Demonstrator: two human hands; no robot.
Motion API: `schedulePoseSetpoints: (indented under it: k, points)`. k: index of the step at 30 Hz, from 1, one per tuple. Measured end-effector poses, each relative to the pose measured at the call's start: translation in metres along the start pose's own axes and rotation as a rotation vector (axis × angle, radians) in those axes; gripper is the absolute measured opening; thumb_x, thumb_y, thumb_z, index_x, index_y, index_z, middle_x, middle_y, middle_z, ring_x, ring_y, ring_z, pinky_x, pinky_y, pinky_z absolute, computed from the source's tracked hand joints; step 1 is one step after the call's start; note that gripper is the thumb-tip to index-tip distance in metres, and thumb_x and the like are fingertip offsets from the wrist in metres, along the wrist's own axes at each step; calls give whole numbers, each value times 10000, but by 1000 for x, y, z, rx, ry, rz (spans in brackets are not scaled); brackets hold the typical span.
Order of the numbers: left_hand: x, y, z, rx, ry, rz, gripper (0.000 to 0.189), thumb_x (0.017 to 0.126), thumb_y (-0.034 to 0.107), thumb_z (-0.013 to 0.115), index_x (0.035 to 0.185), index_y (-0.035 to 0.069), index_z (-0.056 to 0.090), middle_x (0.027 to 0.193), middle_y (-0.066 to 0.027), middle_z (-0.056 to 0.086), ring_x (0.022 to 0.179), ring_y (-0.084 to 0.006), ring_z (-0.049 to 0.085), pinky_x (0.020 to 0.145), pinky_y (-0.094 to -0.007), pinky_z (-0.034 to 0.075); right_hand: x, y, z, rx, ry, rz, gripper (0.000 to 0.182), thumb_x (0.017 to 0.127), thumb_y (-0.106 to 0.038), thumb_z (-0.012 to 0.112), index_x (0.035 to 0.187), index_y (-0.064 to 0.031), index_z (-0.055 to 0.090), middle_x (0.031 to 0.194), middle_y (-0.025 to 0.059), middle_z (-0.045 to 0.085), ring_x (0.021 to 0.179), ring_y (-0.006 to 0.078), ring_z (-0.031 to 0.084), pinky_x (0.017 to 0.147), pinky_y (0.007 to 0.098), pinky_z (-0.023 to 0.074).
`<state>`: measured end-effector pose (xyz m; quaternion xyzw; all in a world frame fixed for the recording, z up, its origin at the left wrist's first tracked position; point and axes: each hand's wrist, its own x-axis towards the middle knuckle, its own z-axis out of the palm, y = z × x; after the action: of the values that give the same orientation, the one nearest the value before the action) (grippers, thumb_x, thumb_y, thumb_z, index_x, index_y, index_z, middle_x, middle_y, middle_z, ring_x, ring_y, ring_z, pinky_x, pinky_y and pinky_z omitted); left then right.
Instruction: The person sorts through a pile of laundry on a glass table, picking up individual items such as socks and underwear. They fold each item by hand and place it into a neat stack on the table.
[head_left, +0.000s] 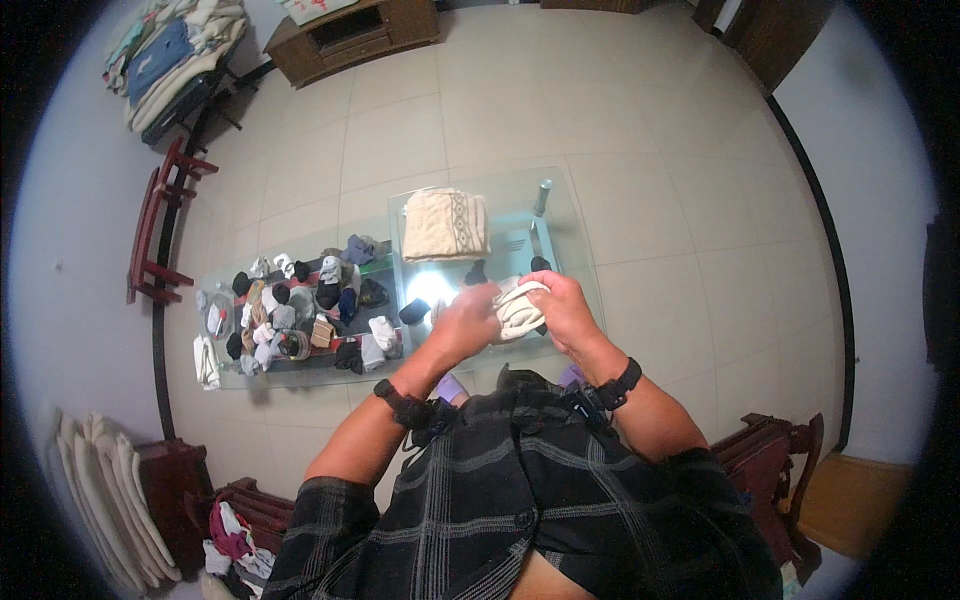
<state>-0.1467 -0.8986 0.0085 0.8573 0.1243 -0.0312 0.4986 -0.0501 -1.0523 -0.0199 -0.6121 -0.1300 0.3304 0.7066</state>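
Observation:
A bunched cream fabric piece (519, 311) is held above the near part of the glass table (577, 232). My left hand (469, 322) grips its left side with the fingers curled in. My right hand (566, 307) pinches its right edge, thumb on top. Its exact kind is hard to tell from the folds. Beyond my hands lies a folded cream towel (439, 225) with a dark patterned band. Dark socks (415, 311) lie close to my left hand, and a small black bundle (540, 264) sits just past my right hand.
Many rolled and loose socks (300, 304) cover the table's left side. A folded white cloth (206, 362) lies at its left end. Wooden chairs (765, 457) stand behind me on both sides. A red wooden rack (154, 232) is by the left wall, and a wooden cabinet (352, 37) stands far ahead.

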Motion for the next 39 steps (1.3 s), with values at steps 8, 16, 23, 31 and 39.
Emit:
schedulePoseSetpoints:
  k: [8,16,23,31,39]
  points:
    - [7,-26,17,34,26,114,228,807,85,526,1013,-4,570,894,-174,627,826,-282,590,752,-379,459,-6,-20,7,470,-139,217,249,936,-162,471,1052,39,563,937,126,630,820,196,630,756,318,521]
    - [17,-53,30,-444,99,-49,134,828,54,467,881,-1,577,812,-120,607,775,-210,581,694,-322,457,-7,-27,8,546,-292,198,257,943,-174,461,1101,17,526,996,122,603,893,202,618,794,320,517]
    - [30,-70,22,-358,111,19,132,872,158,571,935,44,550,807,-2,572,744,-85,537,655,-229,456,-21,-41,16,571,-563,190,419,831,-289,631,1100,13,522,1015,124,599,913,194,614,810,301,508]
    - [9,3,11,-1214,-216,-239,260,864,209,615,1065,64,536,946,-48,610,843,-154,625,725,-283,540,-32,-63,15,605,-638,107,612,600,-153,763,1132,1,501,1047,117,586,969,211,600,865,302,488]
    - [5,17,-7,-1337,7,-105,114,881,105,475,973,71,533,902,-51,618,768,-148,635,652,-288,552,-32,-61,9,217,-331,-20,555,696,-53,658,1223,-12,489,1126,96,582,1018,166,560,907,303,446]
